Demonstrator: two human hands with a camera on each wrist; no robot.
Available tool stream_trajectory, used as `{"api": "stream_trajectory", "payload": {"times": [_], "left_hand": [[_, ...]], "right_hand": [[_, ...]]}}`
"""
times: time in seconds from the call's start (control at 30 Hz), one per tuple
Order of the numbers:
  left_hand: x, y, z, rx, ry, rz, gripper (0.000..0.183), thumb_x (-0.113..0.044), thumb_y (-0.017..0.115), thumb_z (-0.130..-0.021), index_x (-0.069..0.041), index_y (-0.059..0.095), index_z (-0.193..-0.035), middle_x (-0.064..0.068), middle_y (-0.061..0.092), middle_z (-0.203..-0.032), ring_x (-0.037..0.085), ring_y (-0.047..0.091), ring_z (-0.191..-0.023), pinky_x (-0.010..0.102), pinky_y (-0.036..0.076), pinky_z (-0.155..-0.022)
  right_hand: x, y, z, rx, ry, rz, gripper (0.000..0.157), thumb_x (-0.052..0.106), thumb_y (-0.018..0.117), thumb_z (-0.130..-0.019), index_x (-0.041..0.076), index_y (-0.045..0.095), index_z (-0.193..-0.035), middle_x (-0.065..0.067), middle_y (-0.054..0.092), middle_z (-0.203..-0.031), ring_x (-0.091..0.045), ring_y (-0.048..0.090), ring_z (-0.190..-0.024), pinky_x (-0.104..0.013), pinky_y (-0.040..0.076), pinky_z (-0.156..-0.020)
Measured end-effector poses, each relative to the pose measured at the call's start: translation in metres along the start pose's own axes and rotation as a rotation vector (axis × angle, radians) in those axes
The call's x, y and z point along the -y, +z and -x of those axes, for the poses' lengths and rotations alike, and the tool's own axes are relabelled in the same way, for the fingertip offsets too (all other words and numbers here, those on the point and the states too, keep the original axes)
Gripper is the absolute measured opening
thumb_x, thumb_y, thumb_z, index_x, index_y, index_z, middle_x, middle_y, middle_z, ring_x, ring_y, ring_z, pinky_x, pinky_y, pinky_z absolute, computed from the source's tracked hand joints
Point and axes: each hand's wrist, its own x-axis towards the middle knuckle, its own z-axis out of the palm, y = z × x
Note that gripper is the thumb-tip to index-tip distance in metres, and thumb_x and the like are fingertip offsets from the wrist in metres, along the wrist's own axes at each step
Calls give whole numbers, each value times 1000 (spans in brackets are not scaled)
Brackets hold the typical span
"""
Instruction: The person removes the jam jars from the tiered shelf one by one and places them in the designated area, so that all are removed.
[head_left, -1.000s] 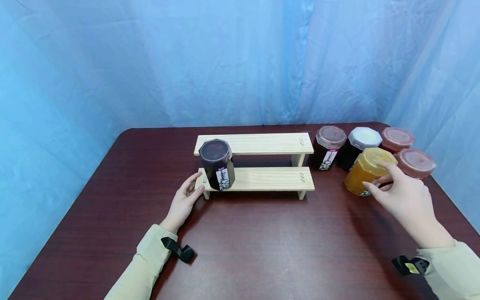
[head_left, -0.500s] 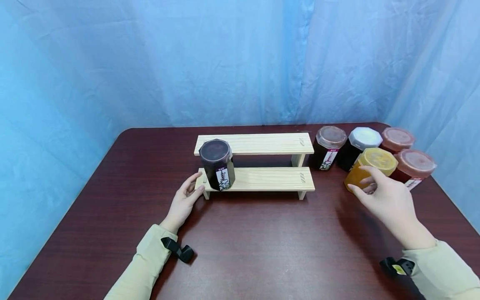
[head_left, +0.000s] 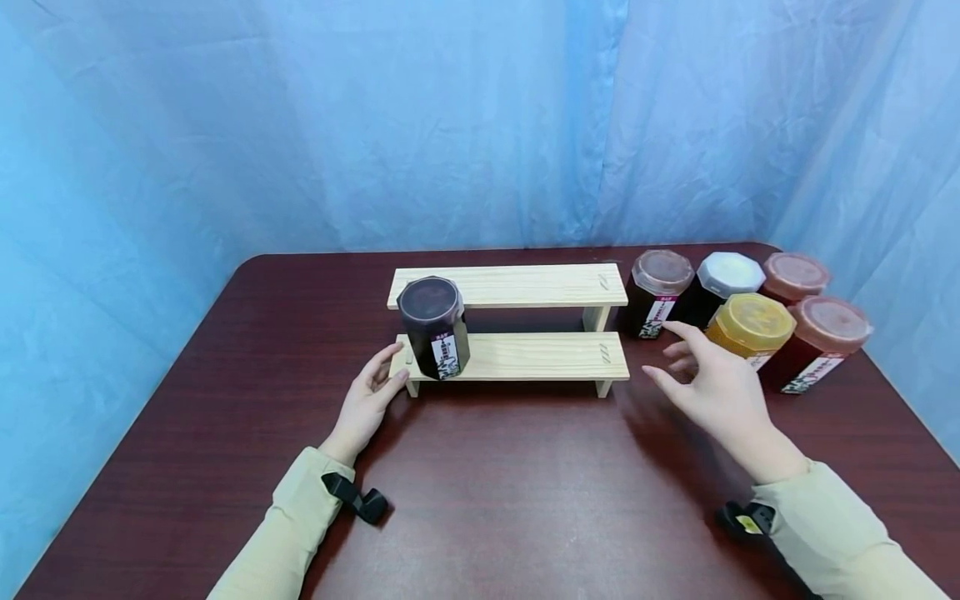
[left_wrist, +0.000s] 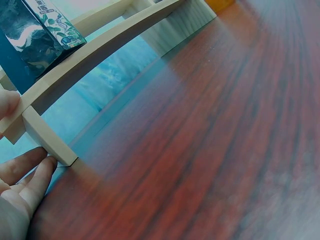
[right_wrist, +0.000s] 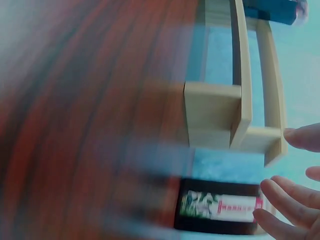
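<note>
A two-tier wooden shelf (head_left: 536,357) stands mid-table in the head view. On its lower tier, toward the left end, a dark octagonal jar (head_left: 433,329) sits upright. My left hand (head_left: 365,412) grips the lower tier's left end, its fingers around the corner; the left wrist view shows fingertips (left_wrist: 47,165) against the shelf leg. My right hand (head_left: 712,387), fingers spread with nothing in them, hovers in front of a yellow jar (head_left: 750,325). It also hangs near a dark jar with a labelled side (head_left: 656,304), whose label (right_wrist: 222,206) shows in the right wrist view.
Behind the yellow jar stands a dark jar with a white lid (head_left: 727,279). Two red jars are at the right: one at the back (head_left: 795,279), one in front (head_left: 817,346). Blue curtains (head_left: 450,125) hang around the brown table (head_left: 480,500).
My right hand has moved left, away from the yellow jar, uncovering the front red jar. My left hand has stayed at the shelf's end. The jars and shelf have not visibly moved.
</note>
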Motion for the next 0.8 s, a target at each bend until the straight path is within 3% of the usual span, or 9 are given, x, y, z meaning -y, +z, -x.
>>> {"api": "stream_trajectory", "payload": {"times": [0.5,0.8], "left_hand": [[0,0,-1,1,1,3,49,-15,55,-96,-14,40,-143,20,52,-134,-3,56,-102,13,43,-89],[1,0,-1,0,-2,4,49,-14,55,-96,-13,40,-143,21,52,-133,-3,56,-102,13,43,-88]], "right_hand": [[40,37,-23,104,-43,-106,59,22,78,-77,10,52,-129,-11,69,-98,-23,68,-80,-44,53,-68],[65,52,-33,151,-93,-158,75,28,81,-72,15,46,-136,-10,65,-109,-22,66,-90,-43,52,-74]]}}
